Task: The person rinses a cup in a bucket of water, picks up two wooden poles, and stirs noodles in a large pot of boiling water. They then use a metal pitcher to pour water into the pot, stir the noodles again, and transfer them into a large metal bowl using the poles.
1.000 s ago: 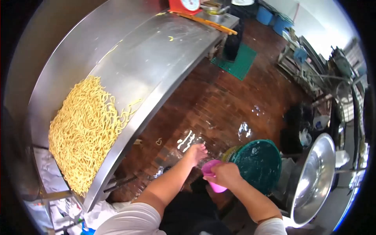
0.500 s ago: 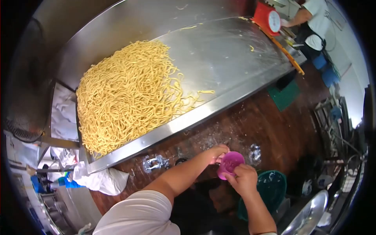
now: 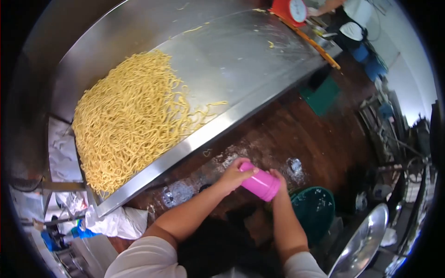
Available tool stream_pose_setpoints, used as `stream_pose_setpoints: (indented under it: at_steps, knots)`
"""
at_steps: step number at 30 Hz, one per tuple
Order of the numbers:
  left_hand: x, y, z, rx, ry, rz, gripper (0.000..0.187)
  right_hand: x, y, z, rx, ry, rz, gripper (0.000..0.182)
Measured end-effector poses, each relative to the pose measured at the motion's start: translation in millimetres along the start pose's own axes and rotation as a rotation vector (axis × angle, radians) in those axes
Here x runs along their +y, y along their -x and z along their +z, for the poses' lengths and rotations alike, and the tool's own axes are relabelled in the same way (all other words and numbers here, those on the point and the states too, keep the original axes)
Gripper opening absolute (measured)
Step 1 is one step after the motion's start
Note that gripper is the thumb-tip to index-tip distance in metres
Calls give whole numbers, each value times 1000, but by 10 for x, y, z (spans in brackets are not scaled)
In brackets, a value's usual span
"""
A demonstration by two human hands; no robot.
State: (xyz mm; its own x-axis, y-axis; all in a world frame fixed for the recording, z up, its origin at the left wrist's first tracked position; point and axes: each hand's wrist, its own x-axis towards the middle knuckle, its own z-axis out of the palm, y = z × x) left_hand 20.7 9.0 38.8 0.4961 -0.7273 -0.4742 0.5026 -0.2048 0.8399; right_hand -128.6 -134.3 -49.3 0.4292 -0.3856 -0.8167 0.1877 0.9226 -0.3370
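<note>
A pink plastic cup (image 3: 261, 183) lies tilted on its side between my hands, in front of my body and above the floor. My left hand (image 3: 237, 175) is closed on its upper left end, thumb along the side. My right hand (image 3: 279, 180) grips the other side, its fingers partly hidden behind the cup. The inside of the cup does not show from here. Up and to the left, a large heap of yellow noodles (image 3: 127, 123) covers the left part of the steel table (image 3: 227, 60).
A green tub (image 3: 315, 208) stands on the floor by my right forearm, with a round metal tray (image 3: 361, 243) further right. A red scale (image 3: 285, 11) sits at the table's far end, near another person. A white sack (image 3: 118, 223) rests below the table's left corner.
The cup has turned from mouth-up to lying sideways, and my right hand has shifted from its rim to its side. The view has moved, so the table appears further left and up.
</note>
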Motion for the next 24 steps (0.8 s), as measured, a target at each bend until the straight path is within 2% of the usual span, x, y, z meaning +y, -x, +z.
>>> stream_pose_setpoints:
  at_steps: [1, 3, 4, 5, 8, 10, 11, 12, 13, 14, 16, 17, 18, 20, 21, 22, 24]
  knots:
    - [72, 22, 55, -28, -10, -9, 51, 67, -150, -32, -95, -68, 121, 23]
    - [390, 168, 121, 173, -621, 445, 60, 187, -324, -61, -359, -242, 237, 36]
    - [508, 195, 141, 145, -678, 494, 67, 207, -265, 38, -486, -189, 202, 37]
    - [620, 243, 189, 151, -765, 568, 66, 205, -187, 158, -609, -133, 157, 39]
    - [752, 282, 318, 129, -879, 747, 68, 298, -747, 3, -664, 2, 166, 37]
    - [800, 293, 419, 95, -894, 776, 69, 369, -1243, -248, -639, 100, 160, 36]
    - [800, 276, 454, 68, -895, 815, 70, 355, -1202, -243, -624, 72, 122, 36]
    - [802, 257, 484, 48, -896, 856, 70, 336, -1162, -225, -528, -13, -90, 37]
    - [802, 242, 510, 20, -893, 865, 70, 294, -1095, -216, -429, -98, -297, 41]
    - [789, 220, 546, 9, -883, 868, 69, 191, -895, -171, -418, -122, -327, 41]
    - [763, 180, 603, -27, -893, 859, 67, -38, -240, -27, -74, 164, -391, 40]
    - [703, 132, 626, -28, -815, 802, 67, -74, -37, -66, -85, 244, -486, 48]
    - [605, 69, 642, -34, -741, 734, 66, -148, 296, -64, -45, 209, -506, 48]
    - [349, -98, 654, 31, -614, 577, 61, -311, 987, -16, 138, 223, -399, 49]
    - [235, -166, 683, 44, -478, 440, 61, -273, 1120, -80, 108, 264, -420, 61]
    - [103, -210, 715, 66, -347, 297, 60, -239, 1248, -139, 45, 326, -403, 60]
    - [-189, -174, 799, -52, -369, 223, 62, -71, 1298, -328, -23, 486, -488, 51]
